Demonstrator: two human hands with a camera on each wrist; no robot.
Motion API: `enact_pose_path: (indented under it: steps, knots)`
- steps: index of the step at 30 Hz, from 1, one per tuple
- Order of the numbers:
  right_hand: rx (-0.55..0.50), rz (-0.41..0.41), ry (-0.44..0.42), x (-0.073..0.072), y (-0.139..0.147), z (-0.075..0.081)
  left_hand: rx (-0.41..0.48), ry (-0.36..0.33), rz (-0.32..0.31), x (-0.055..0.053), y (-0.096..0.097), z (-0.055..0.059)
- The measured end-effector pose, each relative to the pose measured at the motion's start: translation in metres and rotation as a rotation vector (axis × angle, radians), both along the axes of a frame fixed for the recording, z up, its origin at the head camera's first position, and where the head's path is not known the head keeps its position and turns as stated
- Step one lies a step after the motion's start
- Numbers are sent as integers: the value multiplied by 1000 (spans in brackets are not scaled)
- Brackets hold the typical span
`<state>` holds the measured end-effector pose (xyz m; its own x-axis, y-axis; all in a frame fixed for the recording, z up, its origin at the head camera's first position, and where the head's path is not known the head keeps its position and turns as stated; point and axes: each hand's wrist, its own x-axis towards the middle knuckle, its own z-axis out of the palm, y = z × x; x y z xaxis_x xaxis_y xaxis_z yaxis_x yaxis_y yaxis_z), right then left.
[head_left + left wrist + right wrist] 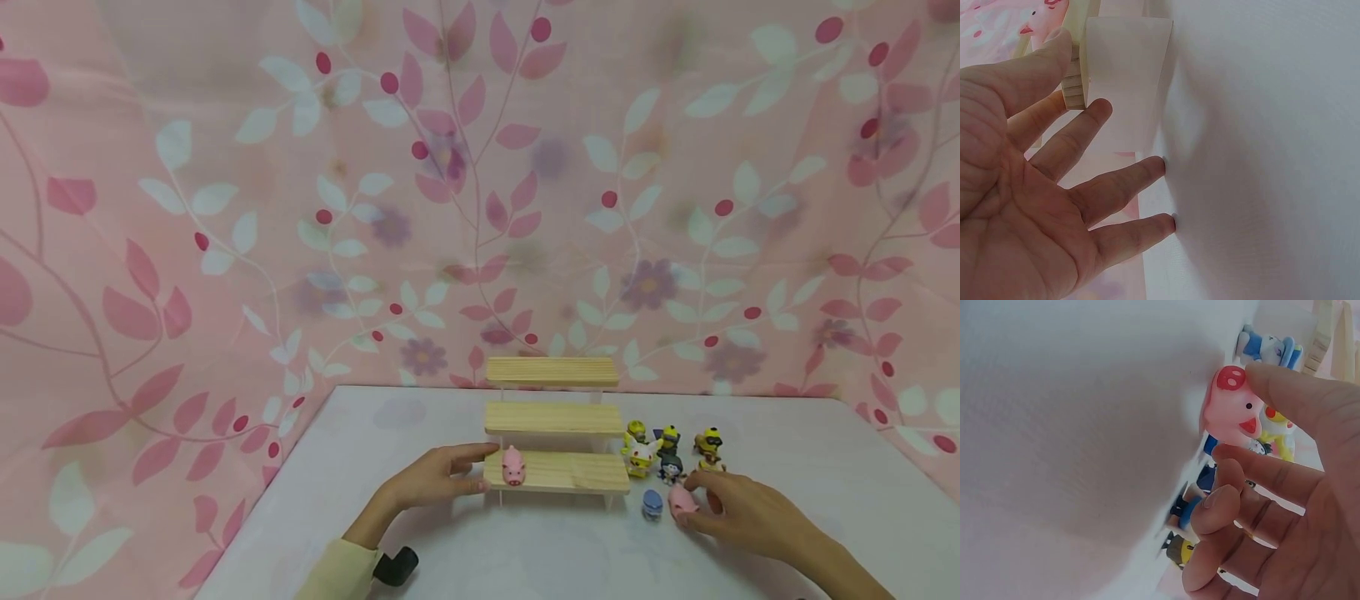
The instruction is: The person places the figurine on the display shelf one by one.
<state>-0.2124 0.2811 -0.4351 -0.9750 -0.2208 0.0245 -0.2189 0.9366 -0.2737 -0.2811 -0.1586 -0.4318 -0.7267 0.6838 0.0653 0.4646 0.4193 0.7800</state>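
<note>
My right hand [750, 512] pinches a pink toy pig [1232, 406] between thumb and index finger, low over the table; the other fingers are curled. A similar pink pig [513, 467] sits at the left of the lowest step of a small three-tier wooden shelf [573, 472]. My left hand [435, 479] is at that step's left end, thumb at the front corner and index finger at the back. In the left wrist view, its fingers [1119, 187] are spread and fairly straight, two fingertips right at the white surface. A blue figure [652, 505] stands just left of the held pig.
Several small figures, among them a yellow-and-white one [641, 458] and a dark one [671, 468], cluster right of the shelf. Further right is a yellow-capped figure [707, 440]. A black object [397, 567] is at the left cuff. Behind the white table [360, 425] hangs a floral cloth [480, 208].
</note>
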Motion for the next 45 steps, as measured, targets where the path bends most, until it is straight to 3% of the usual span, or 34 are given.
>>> enact_pose_path:
  steps: [12,21,45]
  knots:
    - [-8,38,37,0,1,-2,-13,-4,11,-1,2,1]
    - [-21,-12,-23,3,2,0,-7,-12,3,-1,1,0]
    - [31,12,106,18,-9,22,7,-22,6,-1,-1,-1]
